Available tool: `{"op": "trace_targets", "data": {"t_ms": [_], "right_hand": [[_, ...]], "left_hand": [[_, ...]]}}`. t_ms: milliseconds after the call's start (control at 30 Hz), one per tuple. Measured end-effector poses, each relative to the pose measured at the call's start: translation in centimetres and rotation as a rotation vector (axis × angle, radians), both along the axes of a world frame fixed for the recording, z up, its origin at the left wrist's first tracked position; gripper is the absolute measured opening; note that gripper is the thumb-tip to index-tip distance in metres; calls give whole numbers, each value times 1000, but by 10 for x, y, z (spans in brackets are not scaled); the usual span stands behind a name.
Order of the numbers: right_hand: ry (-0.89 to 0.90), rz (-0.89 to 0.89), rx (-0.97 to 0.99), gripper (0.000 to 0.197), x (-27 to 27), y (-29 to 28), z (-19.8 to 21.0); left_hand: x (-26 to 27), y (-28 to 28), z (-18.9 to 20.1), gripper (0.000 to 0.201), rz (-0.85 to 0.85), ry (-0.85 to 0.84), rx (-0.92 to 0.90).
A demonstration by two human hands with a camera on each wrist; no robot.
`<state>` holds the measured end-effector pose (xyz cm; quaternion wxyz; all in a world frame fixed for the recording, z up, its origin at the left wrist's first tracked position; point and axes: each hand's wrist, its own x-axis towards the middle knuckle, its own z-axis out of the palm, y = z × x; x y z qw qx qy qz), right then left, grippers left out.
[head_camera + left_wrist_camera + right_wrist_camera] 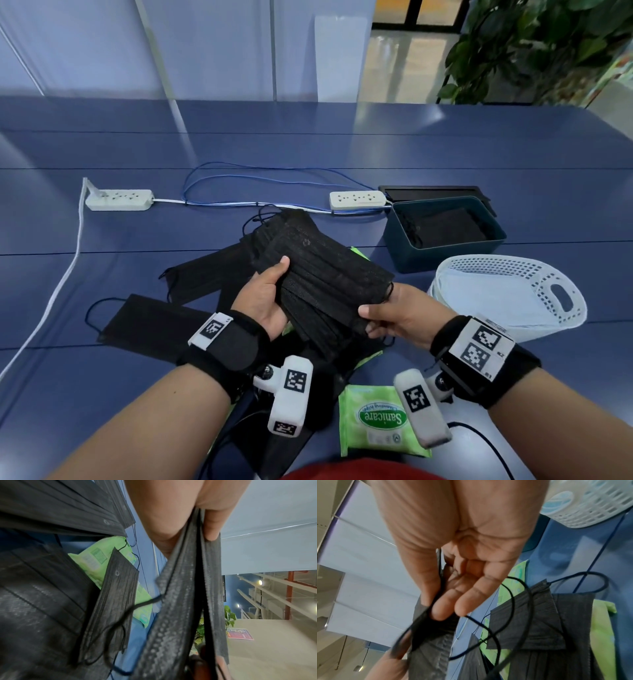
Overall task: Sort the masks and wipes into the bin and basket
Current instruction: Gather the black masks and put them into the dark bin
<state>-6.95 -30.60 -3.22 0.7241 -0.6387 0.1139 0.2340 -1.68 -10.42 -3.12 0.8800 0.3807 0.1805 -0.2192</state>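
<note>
Stack of black pleated masks (325, 284): pinched between left hand (263, 301) and right hand (400, 317) (partly sorted); dark teal plastic bin (428, 257) holding some, green wipes packet (380, 421) remaining.

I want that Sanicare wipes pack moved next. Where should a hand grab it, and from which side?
Probably by its near short edge, coming from the person's side with the right hand. The Sanicare wipes pack lies flat on the table; its far edge borders the loose black masks, while its near edge looks uncovered.

Bin (442, 253) far right, masks inside; basket (534, 274) just before it. Mask pile (212, 270) centre, wipes (376, 425) nearest, under the pile's edge. Power strips (118, 199) behind.
</note>
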Motion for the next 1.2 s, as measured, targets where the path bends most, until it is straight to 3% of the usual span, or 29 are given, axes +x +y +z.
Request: {"op": "trace_targets", "data": {"t_ms": [167,300,367,467,567,667,733,800,933,1067,1200], "right_hand": [[-71,-85,-15,46,5,-10,4],[-161,89,-313,15,8,-7,7],[-173,140,-386,22,10,0,7],[-126,37,-180,27,12,5,2],[37,-49,-1,26,10,13,-14],[151,77,-243,22,7,19,-35],[158,170,-392,16,8,19,-40],[86,158,-503,29,13,14,-37],[-77,194,-470,67,19,8,-11],[-215,347,-564,78,14,8,13],[-293,280,-582,97,4,4,12]], "left_hand": [[-3,5,-4,27,-90,-74,45],[-7,2,-8,19,-205,-175,171],[-7,-1,-8,20,-230,-237,212],[-6,-4,-6,23,-217,-315,217],[-7,-3,-14,36,-253,-353,253],[-13,-2,-31,47,-380,-347,365],[-14,-1,-38,35,-412,-339,468],[-14,1,-39,29,-426,-335,525],[-11,9,-31,30,-512,-443,547],[-12,15,-18,48,-602,-600,646],[-19,19,-20,60,-668,-624,639]]}}
